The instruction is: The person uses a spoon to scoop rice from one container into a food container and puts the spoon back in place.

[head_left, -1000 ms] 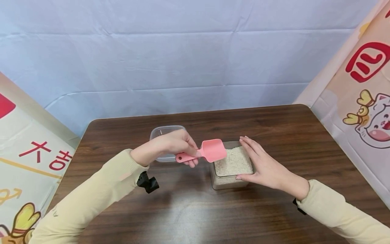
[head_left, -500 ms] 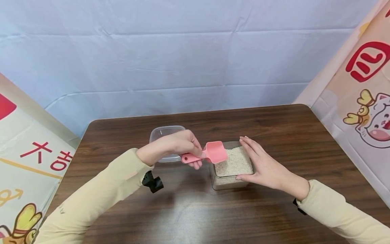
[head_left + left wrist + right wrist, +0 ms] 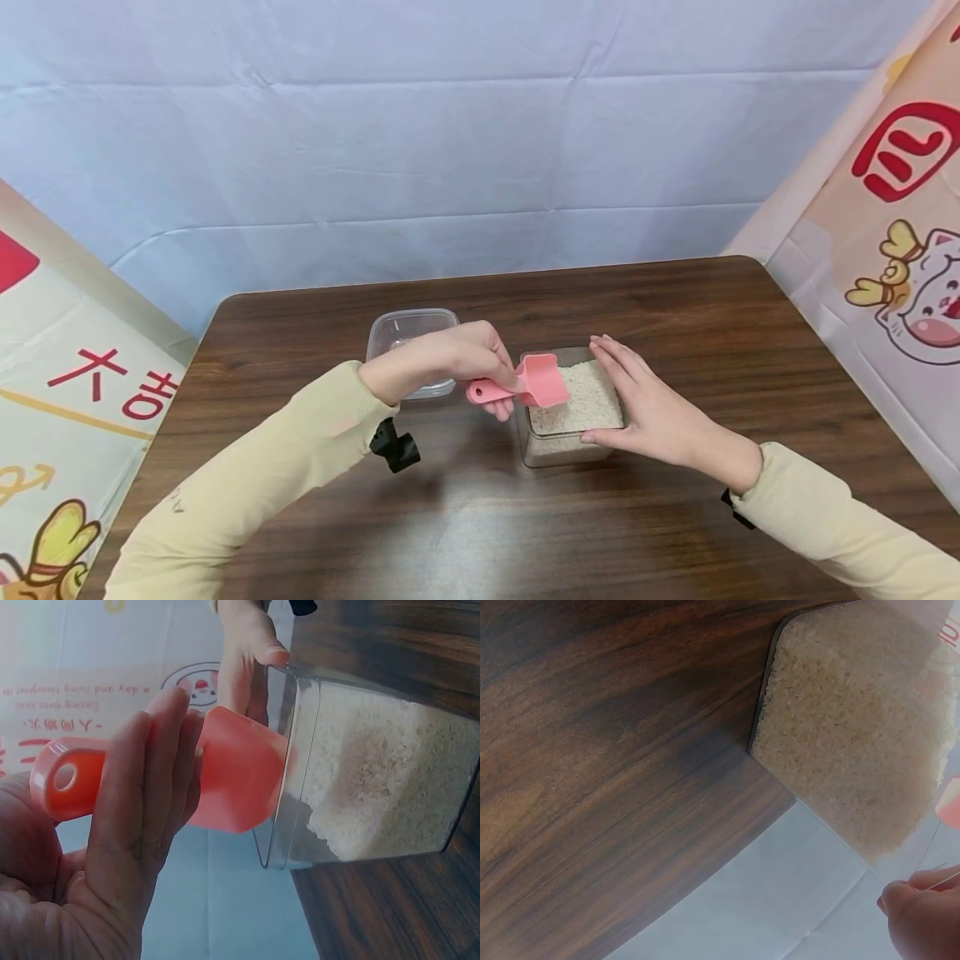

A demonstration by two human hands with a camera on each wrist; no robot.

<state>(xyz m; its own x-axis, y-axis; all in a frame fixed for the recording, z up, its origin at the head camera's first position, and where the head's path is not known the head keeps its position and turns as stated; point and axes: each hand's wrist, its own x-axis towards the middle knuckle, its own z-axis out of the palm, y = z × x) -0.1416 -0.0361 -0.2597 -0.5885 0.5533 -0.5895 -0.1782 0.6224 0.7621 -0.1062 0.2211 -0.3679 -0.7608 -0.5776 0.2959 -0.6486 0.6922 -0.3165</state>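
My left hand (image 3: 468, 358) grips a pink scoop (image 3: 546, 381) by its handle, thumb on top. The scoop's blade hangs over the left rim of a clear square container (image 3: 558, 454) holding white rice (image 3: 588, 402). In the left wrist view the blade (image 3: 236, 772) overlaps the container's rim (image 3: 289, 802), and the rice (image 3: 382, 772) shows through the wall. My right hand (image 3: 648, 412) holds the container from the right, with its thumb at the near corner and fingers along the far side. In the right wrist view a fingertip (image 3: 911, 900) is at the rim.
A clear plastic box (image 3: 384, 332) stands on the brown wooden table (image 3: 675, 300) to the left of the rice, partly hidden by my left wrist. Pale cloth (image 3: 450, 150) hangs behind the table, and printed banners (image 3: 911, 267) flank it.
My left hand has moved right with the scoop, whose blade has come further over the rice container and tipped downward. My right hand and the container have stayed in place.
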